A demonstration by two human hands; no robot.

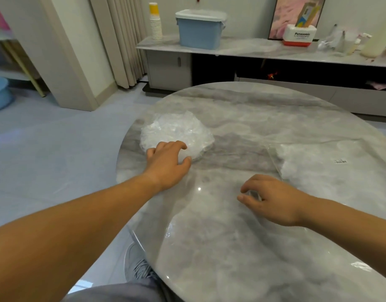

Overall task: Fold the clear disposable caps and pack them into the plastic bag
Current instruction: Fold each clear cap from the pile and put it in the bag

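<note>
A crumpled pile of clear disposable caps (176, 131) lies on the left part of the round marble table (242, 247). My left hand (168, 158) reaches onto the pile's near edge, and its fingers and thumb pinch the clear plastic there. A flat clear plastic bag (331, 168) with a small white label lies at the table's right, with whitish folded plastic showing inside it. My right hand (268, 199) hovers just above the table near the bag's left corner. Its fingers are loosely curled and hold nothing.
The table's left edge drops to a tiled floor; my knee and grey shoe (137, 267) show below it. Behind stands a low cabinet (242, 49) with a blue lidded bin (200, 29), a stack of paper cups (155, 22) and a white-and-red box (299, 35).
</note>
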